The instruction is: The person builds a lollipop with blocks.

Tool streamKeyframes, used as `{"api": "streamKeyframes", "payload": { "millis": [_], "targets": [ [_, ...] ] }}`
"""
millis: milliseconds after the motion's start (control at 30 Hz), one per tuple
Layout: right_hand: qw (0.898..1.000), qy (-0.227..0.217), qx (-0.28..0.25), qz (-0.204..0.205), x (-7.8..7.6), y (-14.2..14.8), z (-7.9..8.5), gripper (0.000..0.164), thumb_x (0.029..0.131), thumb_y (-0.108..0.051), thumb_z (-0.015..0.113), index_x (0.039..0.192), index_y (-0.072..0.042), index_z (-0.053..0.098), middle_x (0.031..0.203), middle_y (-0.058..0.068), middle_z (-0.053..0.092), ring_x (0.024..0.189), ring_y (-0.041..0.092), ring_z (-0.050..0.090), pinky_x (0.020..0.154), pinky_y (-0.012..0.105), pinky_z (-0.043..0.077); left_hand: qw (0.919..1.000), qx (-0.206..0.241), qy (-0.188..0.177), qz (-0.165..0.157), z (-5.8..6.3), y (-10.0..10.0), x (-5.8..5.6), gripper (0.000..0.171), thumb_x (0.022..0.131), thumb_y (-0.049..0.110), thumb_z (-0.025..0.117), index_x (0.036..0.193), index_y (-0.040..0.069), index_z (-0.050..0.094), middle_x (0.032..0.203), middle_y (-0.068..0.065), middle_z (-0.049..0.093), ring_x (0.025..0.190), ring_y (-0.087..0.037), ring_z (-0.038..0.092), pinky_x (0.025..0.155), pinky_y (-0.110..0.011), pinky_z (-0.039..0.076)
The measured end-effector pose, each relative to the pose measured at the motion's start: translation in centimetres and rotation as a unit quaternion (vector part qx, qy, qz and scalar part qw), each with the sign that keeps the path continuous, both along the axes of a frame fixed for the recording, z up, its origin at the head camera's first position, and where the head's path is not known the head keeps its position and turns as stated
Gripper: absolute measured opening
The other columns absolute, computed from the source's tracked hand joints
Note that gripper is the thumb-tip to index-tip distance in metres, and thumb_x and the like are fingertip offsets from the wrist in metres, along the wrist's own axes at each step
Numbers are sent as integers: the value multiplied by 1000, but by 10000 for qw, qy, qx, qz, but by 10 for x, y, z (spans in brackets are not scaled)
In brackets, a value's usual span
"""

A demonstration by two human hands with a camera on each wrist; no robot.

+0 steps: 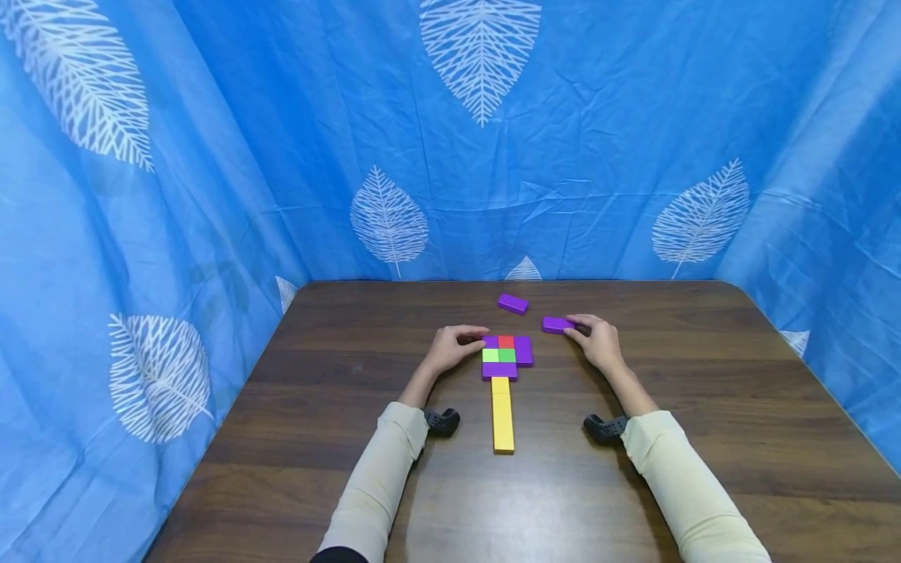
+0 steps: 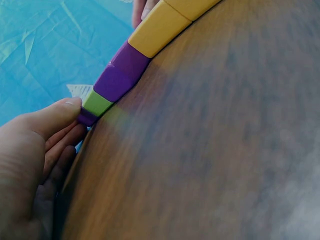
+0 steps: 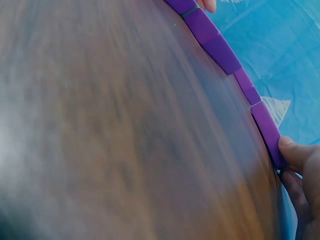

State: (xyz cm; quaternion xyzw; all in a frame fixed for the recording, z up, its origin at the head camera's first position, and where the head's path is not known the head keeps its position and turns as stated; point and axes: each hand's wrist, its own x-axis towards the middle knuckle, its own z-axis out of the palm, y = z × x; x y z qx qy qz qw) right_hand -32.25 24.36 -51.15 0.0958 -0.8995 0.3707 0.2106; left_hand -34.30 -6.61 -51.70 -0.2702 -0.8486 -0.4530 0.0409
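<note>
The left hand [image 2: 30, 145], lower left, pinches a small purple block [image 2: 87, 119]. A green block [image 2: 98, 103], a larger purple block [image 2: 119, 74] and yellow blocks [image 2: 161, 29] extend to the top edge. Wooden tabletop [image 2: 210, 130] fills the right; blue cloth [image 2: 42, 50] occupies the upper left.

I see bright, fairly even light here, pale glare on the near tabletop [image 1: 457, 512], soft shadows beside the sleeves [image 1: 371, 478], head view fairly crisp, both wrist views hazier, wood grain [image 2: 200, 130] blurred, tabletop edge bowed.
</note>
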Motion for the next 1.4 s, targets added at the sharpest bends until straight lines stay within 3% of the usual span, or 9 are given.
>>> {"api": "streamKeyframes", "payload": {
  "millis": [400, 667, 800, 1033, 1400],
  "targets": [
    [10000, -71, -17, -60, 2, -13, -2, 28, 83, -11, 69, 107, 3, 67, 111, 23, 62, 107, 39, 54, 93, 49, 40, 9997, 149, -117, 169, -2, 1, -2, 26, 87, 26, 65, 111, 15, 69, 108, 4, 66, 101, -8, 58, 85, -25, 47],
    [9999, -28, -100, 85, 4, -24, -4, 27, 83, -11, 70, 107, 2, 68, 110, 21, 63, 107, 37, 55, 93, 48, 40, 9986, 313, -54, 416, -3, -2, 7, 24, 86, 23, 67, 108, 14, 70, 105, 1, 68, 98, -11, 61, 84, -27, 48],
    [9999, -14, -125, 103, 3, -28, -2, 27, 83, -12, 69, 107, 0, 68, 110, 20, 63, 107, 36, 56, 93, 46, 41, 9981, 331, 119, 498, -3, -3, 12, 24, 85, 24, 68, 106, 13, 71, 102, 1, 68, 97, -11, 61, 83, -26, 49],
    [9995, 62, -182, 250, 0, -43, 2, 27, 83, -13, 70, 107, 0, 68, 109, 19, 64, 105, 34, 57, 91, 45, 43, 9958, 216, 803, 392, -5, -5, 20, 25, 82, 26, 71, 103, 12, 72, 102, -1, 68, 97, -12, 62, 85, -26, 48],
    [9984, -77, -336, 451, -3, -67, 4, 27, 83, -14, 70, 106, 0, 68, 108, 17, 64, 104, 32, 58, 88, 43, 46, 9923, -265, 1207, 67, -4, -7, 32, 39, 82, 28, 70, 117, 13, 65, 125, -2, 57, 114, -19, 53, 95, -33, 43]
  ]
}}
